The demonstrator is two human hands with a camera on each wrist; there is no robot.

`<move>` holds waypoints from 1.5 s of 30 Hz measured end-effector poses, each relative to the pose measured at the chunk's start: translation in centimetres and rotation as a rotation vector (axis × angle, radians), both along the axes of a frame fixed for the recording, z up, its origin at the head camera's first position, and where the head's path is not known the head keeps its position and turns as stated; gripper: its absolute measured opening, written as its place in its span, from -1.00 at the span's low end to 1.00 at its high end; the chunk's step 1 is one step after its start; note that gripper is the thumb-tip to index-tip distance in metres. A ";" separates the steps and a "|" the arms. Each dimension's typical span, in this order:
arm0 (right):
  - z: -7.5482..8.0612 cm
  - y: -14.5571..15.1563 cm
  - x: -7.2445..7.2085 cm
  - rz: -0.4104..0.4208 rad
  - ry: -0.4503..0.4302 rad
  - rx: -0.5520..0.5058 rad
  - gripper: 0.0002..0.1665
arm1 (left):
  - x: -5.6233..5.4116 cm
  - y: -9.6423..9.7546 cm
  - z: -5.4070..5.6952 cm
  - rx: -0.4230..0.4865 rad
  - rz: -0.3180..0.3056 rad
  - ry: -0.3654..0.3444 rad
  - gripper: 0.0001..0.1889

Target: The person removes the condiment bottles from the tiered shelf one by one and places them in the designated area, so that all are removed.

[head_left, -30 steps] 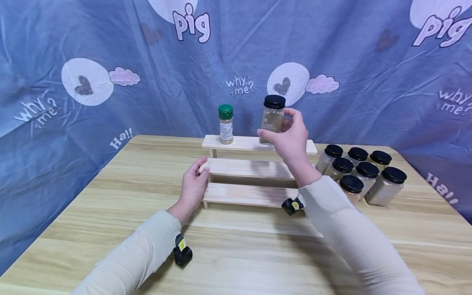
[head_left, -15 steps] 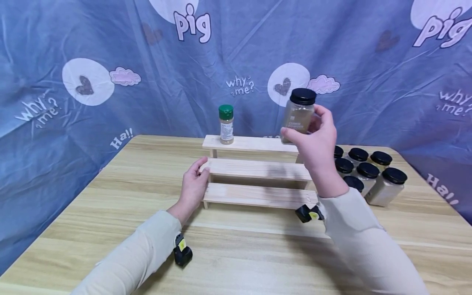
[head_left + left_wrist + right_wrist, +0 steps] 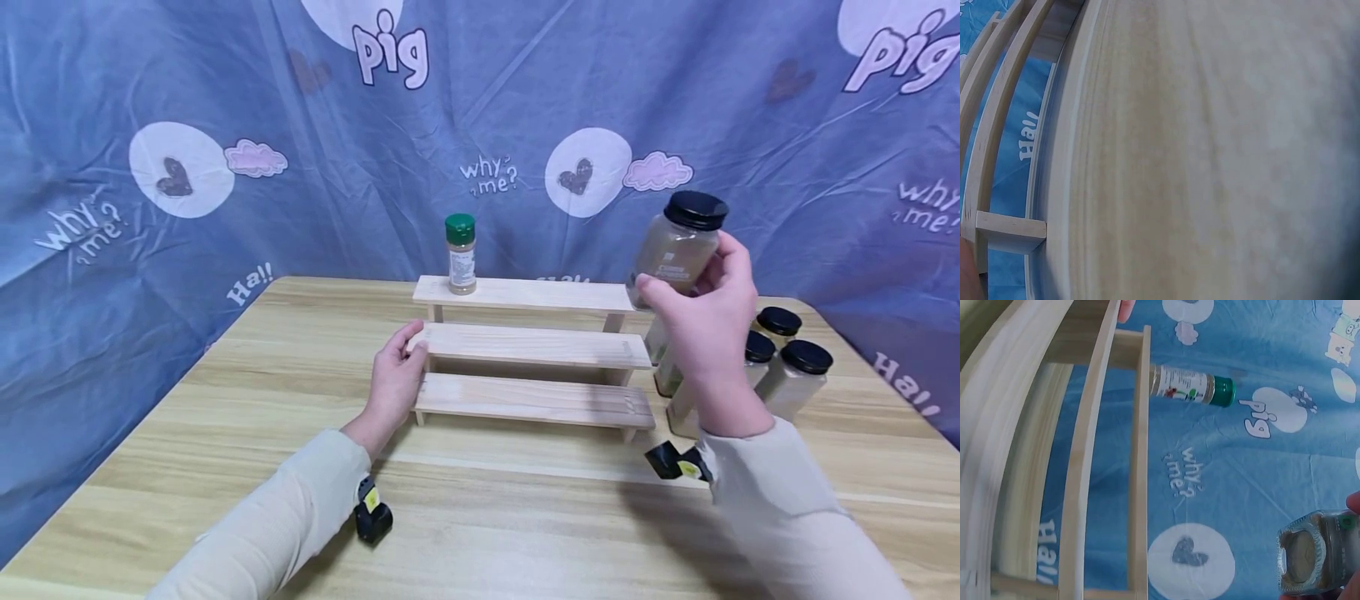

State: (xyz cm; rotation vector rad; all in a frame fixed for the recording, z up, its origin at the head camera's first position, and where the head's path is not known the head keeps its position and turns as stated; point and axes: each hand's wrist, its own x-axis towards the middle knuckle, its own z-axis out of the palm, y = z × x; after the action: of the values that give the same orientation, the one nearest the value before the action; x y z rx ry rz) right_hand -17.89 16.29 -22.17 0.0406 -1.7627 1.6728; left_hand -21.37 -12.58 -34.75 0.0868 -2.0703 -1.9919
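Note:
My right hand grips a square clear spice jar with a black lid and brown powder inside, held in the air and tilted. Its label reads like cumin powder. The base of this jar faces the right wrist camera. My left hand holds the left end of the middle tier of a three-step wooden rack. Only a bit of that hand's finger shows in the left wrist view, beside the rack's end. On the top tier, toward the left, stands a green-capped spice bottle.
Right of the rack, several black-lidded jars stand grouped on the wooden table, some hidden behind my right hand and wrist. A blue printed cloth hangs behind the table's far edge.
My right hand has carried the jar right, from over the top tier to beyond the rack's right end, and the jar now leans more. The left hand and the green-capped bottle stay put.

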 end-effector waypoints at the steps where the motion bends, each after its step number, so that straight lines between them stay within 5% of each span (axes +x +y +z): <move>1: 0.0 0.3 0.1 -0.003 0.001 -0.004 -0.25 | 0.0 0.0 0.0 0.003 0.000 0.001 -0.61; 10: -0.4 2.3 1.6 -0.021 -0.013 -0.060 -0.23 | 0.0 0.0 0.1 0.014 -0.012 0.014 -0.60; 20: -2.1 5.4 3.0 -0.168 -0.073 0.031 -0.20 | -0.1 0.2 -0.2 0.029 -0.016 -0.001 -0.61; 31: -3.4 8.2 4.3 -0.112 -0.098 -0.152 -0.15 | 0.0 0.1 -0.2 0.025 -0.008 0.004 -0.61; 45: -5.1 11.0 5.4 -0.153 -0.179 -0.195 -0.06 | 0.0 0.1 -0.1 0.008 0.002 0.000 -0.61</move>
State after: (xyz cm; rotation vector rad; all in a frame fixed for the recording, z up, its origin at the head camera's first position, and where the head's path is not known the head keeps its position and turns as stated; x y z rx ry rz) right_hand -12.53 27.26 -27.30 -0.3327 -1.6746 1.7711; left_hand -21.41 -12.48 -34.83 0.0904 -2.0611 -1.9991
